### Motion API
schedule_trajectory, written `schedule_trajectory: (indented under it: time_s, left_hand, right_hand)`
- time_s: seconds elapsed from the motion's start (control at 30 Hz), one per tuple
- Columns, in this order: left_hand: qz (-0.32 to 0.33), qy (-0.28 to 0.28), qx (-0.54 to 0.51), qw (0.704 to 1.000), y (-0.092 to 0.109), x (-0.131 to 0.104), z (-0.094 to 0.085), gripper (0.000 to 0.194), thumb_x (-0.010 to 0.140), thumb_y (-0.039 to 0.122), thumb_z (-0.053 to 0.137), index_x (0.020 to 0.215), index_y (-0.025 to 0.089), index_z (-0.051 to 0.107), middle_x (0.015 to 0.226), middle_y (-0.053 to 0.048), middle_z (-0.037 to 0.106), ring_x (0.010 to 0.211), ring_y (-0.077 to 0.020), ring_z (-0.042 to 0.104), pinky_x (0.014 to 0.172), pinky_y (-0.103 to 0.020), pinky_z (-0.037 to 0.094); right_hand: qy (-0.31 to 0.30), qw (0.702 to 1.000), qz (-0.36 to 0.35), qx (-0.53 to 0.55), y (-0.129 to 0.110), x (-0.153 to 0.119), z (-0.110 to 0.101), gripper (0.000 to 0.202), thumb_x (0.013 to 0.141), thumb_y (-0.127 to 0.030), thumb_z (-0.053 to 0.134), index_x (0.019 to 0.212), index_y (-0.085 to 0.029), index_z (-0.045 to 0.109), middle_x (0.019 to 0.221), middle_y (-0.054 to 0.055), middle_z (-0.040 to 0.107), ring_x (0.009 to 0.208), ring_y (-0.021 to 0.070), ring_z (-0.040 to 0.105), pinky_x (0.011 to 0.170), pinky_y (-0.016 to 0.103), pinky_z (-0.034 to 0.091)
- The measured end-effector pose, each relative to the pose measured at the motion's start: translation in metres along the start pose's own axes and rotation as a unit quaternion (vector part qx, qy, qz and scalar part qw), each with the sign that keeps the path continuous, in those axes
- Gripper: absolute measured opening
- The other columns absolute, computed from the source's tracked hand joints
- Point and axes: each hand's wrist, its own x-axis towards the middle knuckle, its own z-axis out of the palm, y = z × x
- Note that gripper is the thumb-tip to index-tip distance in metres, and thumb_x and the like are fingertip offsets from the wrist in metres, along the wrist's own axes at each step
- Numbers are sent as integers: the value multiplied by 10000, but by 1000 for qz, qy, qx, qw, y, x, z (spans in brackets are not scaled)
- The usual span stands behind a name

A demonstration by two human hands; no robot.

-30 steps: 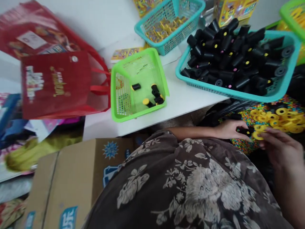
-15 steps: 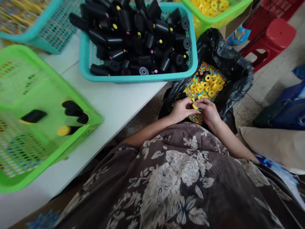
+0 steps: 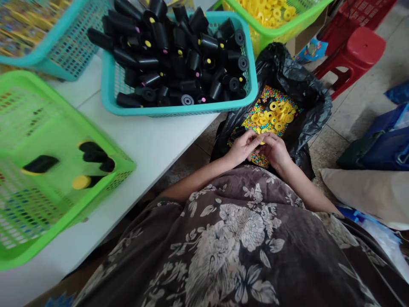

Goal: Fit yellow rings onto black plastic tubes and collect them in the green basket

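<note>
My left hand (image 3: pixel 244 147) and my right hand (image 3: pixel 274 149) meet fingertip to fingertip over a container lined with a black plastic bag (image 3: pixel 315 102). Both are closed on a small yellow piece (image 3: pixel 262 142), mostly hidden behind the fingers. Inside the bag, small multicoloured beads (image 3: pixel 260 160) spread around and below my hands. A heap of yellow ring-shaped caps (image 3: pixel 277 115) lies on the beads, just beyond my fingers. Something black sits among the beads near my left hand; I cannot make out its kind.
On the white table (image 3: pixel 159 136) stand a turquoise basket (image 3: pixel 179 110) piled with black tubes and a green basket (image 3: pixel 123 168) holding several black pieces with yellow ends. Another green basket (image 3: pixel 271 32) holds yellow rings. A red stool (image 3: pixel 366 47) stands at right.
My fingertips have drawn closer together, covering more of the yellow piece. The whole view has shifted slightly; the baskets and bag stay in place.
</note>
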Motion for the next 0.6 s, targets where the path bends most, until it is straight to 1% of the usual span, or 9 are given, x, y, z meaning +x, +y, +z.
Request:
schedule_trajectory:
  time_s: [0.07, 0.17, 0.27, 0.37, 0.43, 0.5, 0.57, 0.6]
  left_hand:
    - [-50, 5, -38, 998, 6, -2, 4, 450, 926, 661, 686, 882, 227, 575, 623, 60, 521, 434, -69, 450, 443, -230, 284]
    - [-88, 39, -90, 991, 12, -2, 10, 508, 848, 645, 791, 802, 213, 528, 601, 73, 473, 433, -48, 413, 426, -212, 266]
    - [-109, 63, -128, 984, 13, -1, 16, 556, 797, 627, 846, 765, 202, 489, 623, 73, 463, 457, -34, 399, 412, -204, 253]
    - [-104, 71, -145, 981, 12, 0, 19, 576, 767, 617, 864, 737, 200, 467, 599, 78, 438, 446, -33, 388, 395, -208, 234]
    - [-100, 65, -150, 981, 11, 0, 18, 558, 761, 608, 861, 742, 202, 478, 573, 79, 448, 425, -36, 385, 386, -209, 221]
    - [-106, 53, -156, 981, 13, -1, 14, 523, 776, 602, 838, 769, 206, 497, 561, 75, 486, 408, -43, 400, 382, -207, 212]
    - [-118, 33, -172, 977, 17, -2, 10, 505, 794, 605, 811, 785, 211, 496, 556, 69, 508, 396, -51, 421, 380, -205, 200]
    - [-126, 24, -183, 975, 19, -2, 8, 505, 797, 607, 804, 784, 212, 489, 555, 67, 510, 392, -52, 425, 378, -205, 192]
  right_hand:
    - [10, 1000, -6, -2, 2, 0, 1, 453, 540, -493, 864, 786, -254, 568, 601, -66, 573, 476, 134, 567, 436, 263, 358]
    - [19, 1000, -13, 2, 5, 0, 2, 440, 560, -507, 846, 782, -259, 557, 614, -66, 567, 479, 130, 542, 436, 275, 363]
    - [39, 998, -38, 10, 9, -1, 3, 391, 574, -476, 813, 788, -261, 566, 667, -59, 593, 490, 115, 492, 453, 283, 382]
    - [51, 997, -59, 14, 11, -3, 3, 359, 603, -469, 795, 795, -266, 569, 695, -55, 586, 511, 116, 469, 475, 289, 400]
    - [30, 998, -57, 12, 9, -6, 1, 377, 623, -500, 814, 800, -266, 578, 711, -53, 589, 525, 123, 489, 494, 294, 422]
    - [-11, 998, -60, -3, 3, -9, -2, 417, 638, -558, 841, 823, -264, 612, 730, -48, 607, 561, 135, 535, 516, 293, 437]
    - [-51, 994, -88, -34, -4, -11, -5, 479, 605, -577, 893, 886, -263, 665, 782, -38, 650, 672, 161, 607, 589, 295, 478]
    - [-64, 991, -108, -49, -7, -12, -6, 520, 572, -566, 923, 925, -266, 687, 821, -31, 676, 751, 177, 638, 653, 303, 508]
